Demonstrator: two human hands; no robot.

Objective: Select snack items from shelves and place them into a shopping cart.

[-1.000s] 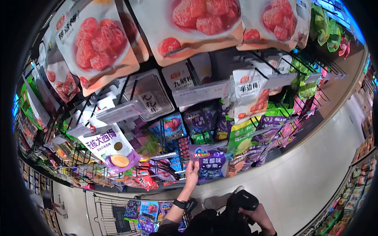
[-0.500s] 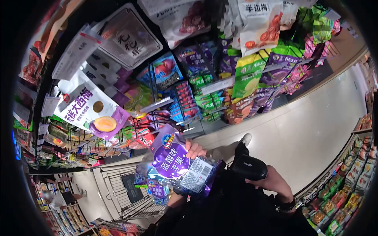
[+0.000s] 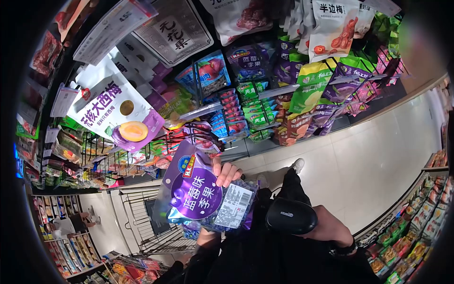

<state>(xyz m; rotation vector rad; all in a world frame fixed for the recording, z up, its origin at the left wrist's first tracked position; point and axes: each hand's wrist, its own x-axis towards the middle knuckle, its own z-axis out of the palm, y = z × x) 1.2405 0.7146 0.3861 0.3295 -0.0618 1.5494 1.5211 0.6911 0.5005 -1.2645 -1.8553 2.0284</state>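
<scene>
Fingers of my left hand (image 3: 227, 174) curl over the edge of a purple bag of blueberry-flavoured plums (image 3: 198, 194). A white barcode label is on its lower right, and dark fruit shows through clear plastic. Behind it, mostly covered, is part of another bluish bag (image 3: 191, 232). To the right, my right hand (image 3: 326, 228) is closed around a smooth black oval case (image 3: 292, 216) with a small light logo; most of those fingers are hidden beneath it. A dark band circles the right wrist.
Ahead, shelves hold hanging snack bags, including a large white-and-purple prune bag (image 3: 118, 111) and a green bag (image 3: 309, 87). A wire shopping cart (image 3: 142, 208) stands at left. Pale floor (image 3: 359, 151) runs right toward another stocked shelf (image 3: 406, 236). Someone's legs (image 3: 87, 218) show far left.
The purple bag has moved slightly left and tilted, covering more of the bag behind it. The black case has shifted left and down. The shelf items sit farther right in view.
</scene>
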